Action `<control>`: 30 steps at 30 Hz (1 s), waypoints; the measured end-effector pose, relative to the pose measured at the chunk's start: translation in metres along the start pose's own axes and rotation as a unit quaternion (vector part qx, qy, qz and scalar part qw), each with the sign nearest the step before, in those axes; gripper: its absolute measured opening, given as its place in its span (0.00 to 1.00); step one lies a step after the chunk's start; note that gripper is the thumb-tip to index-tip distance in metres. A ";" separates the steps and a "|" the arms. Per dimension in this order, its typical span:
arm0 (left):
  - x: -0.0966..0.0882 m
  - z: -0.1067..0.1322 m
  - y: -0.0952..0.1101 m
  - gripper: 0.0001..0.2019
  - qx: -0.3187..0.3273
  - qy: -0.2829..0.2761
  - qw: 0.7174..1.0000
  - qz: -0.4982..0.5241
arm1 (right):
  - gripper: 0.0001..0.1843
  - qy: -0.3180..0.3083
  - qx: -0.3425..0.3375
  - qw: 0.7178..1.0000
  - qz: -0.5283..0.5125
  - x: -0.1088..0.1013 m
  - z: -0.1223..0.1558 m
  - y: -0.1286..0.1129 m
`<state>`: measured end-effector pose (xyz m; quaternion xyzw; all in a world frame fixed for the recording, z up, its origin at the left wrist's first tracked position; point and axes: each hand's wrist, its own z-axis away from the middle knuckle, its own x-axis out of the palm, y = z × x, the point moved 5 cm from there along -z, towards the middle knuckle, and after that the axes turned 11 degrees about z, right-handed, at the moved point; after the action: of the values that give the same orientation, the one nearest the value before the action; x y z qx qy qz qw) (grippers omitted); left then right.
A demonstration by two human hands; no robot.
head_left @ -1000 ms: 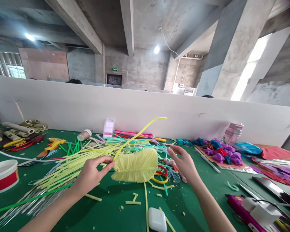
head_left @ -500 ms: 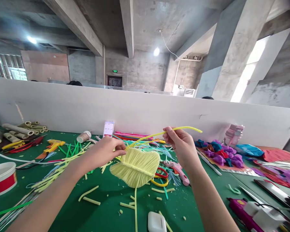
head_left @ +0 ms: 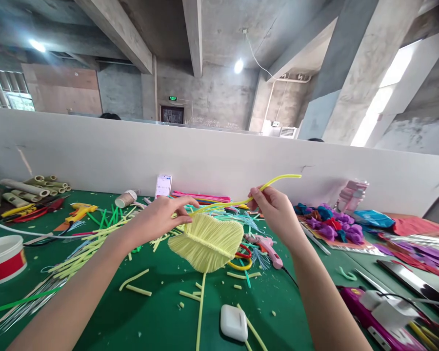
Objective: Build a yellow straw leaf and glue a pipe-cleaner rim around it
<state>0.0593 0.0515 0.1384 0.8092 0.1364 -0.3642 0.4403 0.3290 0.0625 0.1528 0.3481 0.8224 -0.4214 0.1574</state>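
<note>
The left hand (head_left: 161,219) pinches the yellow leaf (head_left: 208,243) at its top, above the table (head_left: 95,312). The right hand (head_left: 278,219) pinches its loose strand (head_left: 278,181). Tugging too hard could unravel or warp the leaf.

Fuzzy leaf (head_left: 207,242), prob. chenille; matt felt tbl (head_left: 161,317).

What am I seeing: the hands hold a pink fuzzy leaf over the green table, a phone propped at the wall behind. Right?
Not pink: the head view shows the leaf is yellow. The left hand and right hand do hold it over the green table, with the phone propped behind.
</note>
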 end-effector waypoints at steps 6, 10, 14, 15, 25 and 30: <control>0.003 -0.001 -0.001 0.19 0.012 -0.010 1.000 0.003 | 0.21 -0.014 0.021 0.999 0.040 -0.004 -0.003 0.007; 0.004 -0.001 -0.001 0.20 0.017 -0.007 1.000 -0.004 | 0.20 -0.016 0.023 0.999 0.042 -0.003 -0.004 0.011; 0.005 -0.002 -0.003 0.20 0.031 -0.009 0.999 -0.019 | 0.20 -0.012 0.020 0.999 0.044 -0.002 -0.005 0.012; 0.005 -0.003 -0.004 0.20 0.035 -0.008 0.999 -0.023 | 0.21 -0.012 0.020 0.999 0.044 -0.002 -0.005 0.013; 0.005 -0.005 -0.006 0.18 0.058 -0.005 0.998 -0.022 | 0.21 -0.012 0.023 0.999 0.035 0.000 -0.005 0.018; 0.004 -0.005 -0.009 0.18 0.047 -0.010 0.998 -0.031 | 0.21 -0.009 0.023 0.999 0.026 0.000 -0.004 0.017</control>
<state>0.0599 0.0603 0.1321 0.8210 0.1401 -0.3915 0.3912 0.3417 0.0728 0.1455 0.3692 0.8018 -0.4389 0.1676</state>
